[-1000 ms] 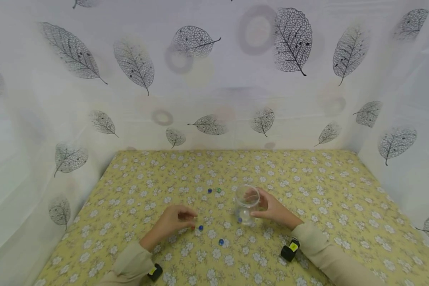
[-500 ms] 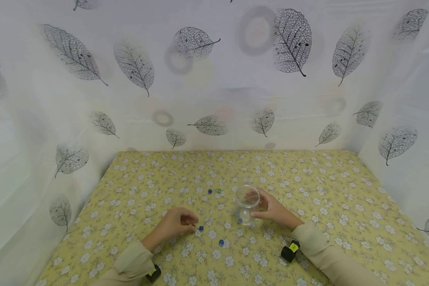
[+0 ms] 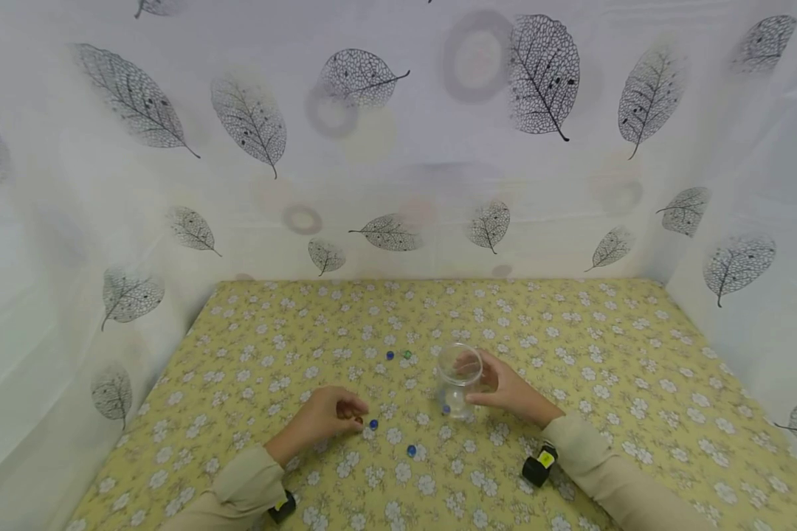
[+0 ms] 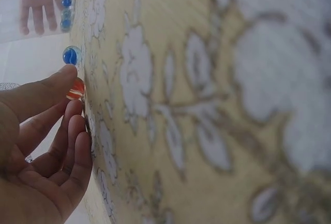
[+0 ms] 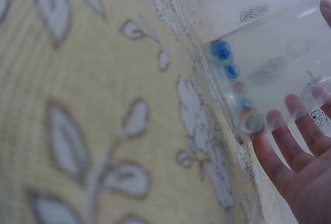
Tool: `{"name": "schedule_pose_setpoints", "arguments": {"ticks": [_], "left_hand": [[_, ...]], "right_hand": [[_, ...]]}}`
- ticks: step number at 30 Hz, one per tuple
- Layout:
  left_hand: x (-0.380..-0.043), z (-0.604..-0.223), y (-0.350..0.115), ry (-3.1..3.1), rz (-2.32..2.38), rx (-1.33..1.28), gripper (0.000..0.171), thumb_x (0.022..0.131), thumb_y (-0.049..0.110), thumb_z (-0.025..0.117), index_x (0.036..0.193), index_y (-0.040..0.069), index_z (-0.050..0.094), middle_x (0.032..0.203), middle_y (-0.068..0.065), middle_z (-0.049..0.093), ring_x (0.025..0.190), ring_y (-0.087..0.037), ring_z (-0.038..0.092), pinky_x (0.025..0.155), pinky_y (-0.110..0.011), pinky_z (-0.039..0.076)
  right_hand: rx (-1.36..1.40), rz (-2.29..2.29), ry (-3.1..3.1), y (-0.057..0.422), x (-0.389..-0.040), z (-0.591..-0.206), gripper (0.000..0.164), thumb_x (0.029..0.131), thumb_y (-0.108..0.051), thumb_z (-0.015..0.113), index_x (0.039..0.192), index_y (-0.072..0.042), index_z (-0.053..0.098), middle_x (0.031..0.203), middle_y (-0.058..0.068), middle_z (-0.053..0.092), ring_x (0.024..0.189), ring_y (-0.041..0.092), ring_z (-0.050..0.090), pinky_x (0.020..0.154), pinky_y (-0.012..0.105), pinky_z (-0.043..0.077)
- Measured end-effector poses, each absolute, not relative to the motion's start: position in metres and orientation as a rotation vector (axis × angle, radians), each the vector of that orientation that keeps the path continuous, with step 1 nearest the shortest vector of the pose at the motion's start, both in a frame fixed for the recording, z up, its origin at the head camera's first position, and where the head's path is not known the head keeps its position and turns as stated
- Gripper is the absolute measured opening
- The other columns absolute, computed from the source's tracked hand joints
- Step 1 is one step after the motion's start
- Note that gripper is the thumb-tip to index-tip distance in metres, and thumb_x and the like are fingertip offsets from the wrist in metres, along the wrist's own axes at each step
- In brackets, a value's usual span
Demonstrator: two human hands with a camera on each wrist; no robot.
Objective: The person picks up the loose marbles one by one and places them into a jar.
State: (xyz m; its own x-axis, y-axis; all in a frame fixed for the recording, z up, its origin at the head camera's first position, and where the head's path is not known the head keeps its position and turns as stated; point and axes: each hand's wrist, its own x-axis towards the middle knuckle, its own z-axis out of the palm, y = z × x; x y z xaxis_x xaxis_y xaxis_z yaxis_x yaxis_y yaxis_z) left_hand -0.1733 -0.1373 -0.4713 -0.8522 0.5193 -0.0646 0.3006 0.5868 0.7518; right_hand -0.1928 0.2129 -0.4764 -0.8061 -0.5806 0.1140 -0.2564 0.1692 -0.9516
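Observation:
My left hand [image 3: 322, 414] is low over the cloth, pinching an orange-red marble [image 4: 76, 89] between thumb and forefinger; its other fingers curl loosely below. Just past the thumb tip lies a blue marble [image 3: 373, 424], which shows as clear glass with a blue swirl in the left wrist view. My right hand [image 3: 508, 389] holds a clear plastic jar [image 3: 459, 376] upright on the cloth, thumb in front and fingers round the far side. Several marbles [image 5: 231, 71], blue, orange and pale, lie on the jar's bottom. The jar's open mouth faces up.
Another blue marble [image 3: 411, 450] lies nearer the person, between the hands. Farther back, a blue marble [image 3: 390, 355] and a green marble [image 3: 407, 355] sit close together, left of the jar. A yellow flowered cloth [image 3: 571, 346] covers the table; leaf-printed white curtain [image 3: 398, 162] surrounds it.
My left hand has shifted slightly nearer the person, and its thumb and forefinger have come together on the orange-red marble. The right hand and the jar have stayed put.

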Motion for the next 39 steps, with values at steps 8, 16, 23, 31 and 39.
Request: {"name": "schedule_pose_setpoints", "arguments": {"ticks": [8,16,23,31,39], "left_hand": [[-0.1717,-0.4691,-0.1393,2.541,1.124,0.684,0.019,0.077,0.011,0.076,0.095,0.006,0.072,0.093,-0.006,0.07,0.072,-0.005,0.06,0.064,-0.017,0.05],[-0.1711,-0.4713,-0.1415,2.541,1.151,0.7,0.017,0.078,0.012,0.075,0.094,0.006,0.072,0.09,-0.006,0.07,0.07,-0.005,0.06,0.063,-0.017,0.051],[-0.1697,-0.4719,-0.1419,2.546,1.153,0.686,0.015,0.079,0.012,0.074,0.093,0.007,0.073,0.089,-0.004,0.07,0.069,-0.003,0.059,0.062,-0.018,0.051],[-0.1707,-0.4717,-0.1405,2.549,1.14,0.675,0.014,0.08,0.013,0.074,0.092,0.008,0.073,0.087,-0.003,0.07,0.069,-0.003,0.06,0.063,-0.018,0.051],[-0.1704,-0.4713,-0.1407,2.559,1.134,0.685,0.015,0.078,0.013,0.075,0.092,0.007,0.073,0.087,-0.004,0.071,0.068,-0.003,0.06,0.062,-0.017,0.051]], "right_hand": [[-0.793,-1.663,2.196,0.2134,-0.1927,-0.4762,0.057,0.087,-0.01,0.066,0.137,-0.003,0.038,0.133,0.024,0.046,0.122,0.032,0.05,0.095,0.02,0.046],[-0.807,-1.637,2.241,0.2132,-0.1934,-0.4778,0.055,0.088,-0.009,0.065,0.136,0.0,0.039,0.132,0.025,0.047,0.121,0.036,0.05,0.098,0.039,0.048],[-0.811,-1.64,2.219,0.2128,-0.1924,-0.4762,0.058,0.088,-0.01,0.065,0.137,0.002,0.036,0.133,0.026,0.047,0.122,0.044,0.047,0.099,0.048,0.045],[-0.805,-1.641,2.226,0.2123,-0.1925,-0.475,0.057,0.088,-0.009,0.065,0.137,0.0,0.037,0.132,0.025,0.047,0.122,0.044,0.047,0.099,0.048,0.045],[-0.805,-1.645,2.223,0.2123,-0.1928,-0.4763,0.056,0.088,-0.01,0.065,0.136,0.0,0.038,0.133,0.025,0.046,0.122,0.044,0.046,0.099,0.036,0.046]]}}
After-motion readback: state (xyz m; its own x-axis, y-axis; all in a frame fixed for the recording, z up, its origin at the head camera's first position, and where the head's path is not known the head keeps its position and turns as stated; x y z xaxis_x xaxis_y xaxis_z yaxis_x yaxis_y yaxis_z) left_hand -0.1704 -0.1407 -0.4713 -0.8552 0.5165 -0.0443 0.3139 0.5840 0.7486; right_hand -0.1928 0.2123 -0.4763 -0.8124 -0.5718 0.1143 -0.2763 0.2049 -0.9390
